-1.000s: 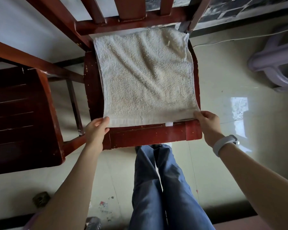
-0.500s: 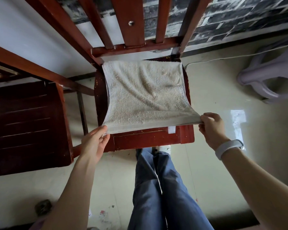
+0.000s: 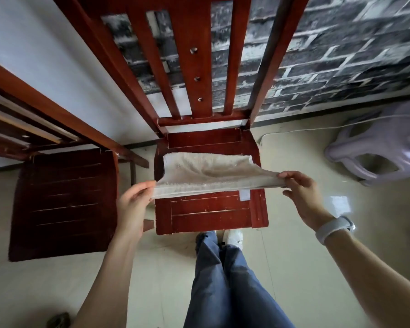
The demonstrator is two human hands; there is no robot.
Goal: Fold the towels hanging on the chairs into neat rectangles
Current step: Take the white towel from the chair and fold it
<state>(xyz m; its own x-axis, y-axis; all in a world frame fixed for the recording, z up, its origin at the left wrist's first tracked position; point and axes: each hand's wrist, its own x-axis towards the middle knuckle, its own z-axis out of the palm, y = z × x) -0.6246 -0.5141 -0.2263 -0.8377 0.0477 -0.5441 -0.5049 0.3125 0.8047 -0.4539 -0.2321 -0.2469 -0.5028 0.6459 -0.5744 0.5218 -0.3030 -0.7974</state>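
Mid-fold at frame centre: towel (image 3: 208,172) near edge lifted off chair seat (image 3: 211,214), pinched by left hand (image 3: 134,204) and right hand (image 3: 302,194); halving fold unfinished.

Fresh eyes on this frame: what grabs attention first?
The beige towel, stretched mid-air over the red wooden chair seat at centre. The left hand pinches its near-left corner and the right hand, with a white wristband, pinches the near-right one; the far edge rests on the seat. Behind, the chair's slatted back stands against a dark brick-pattern wall, with a second dark chair seat at left.
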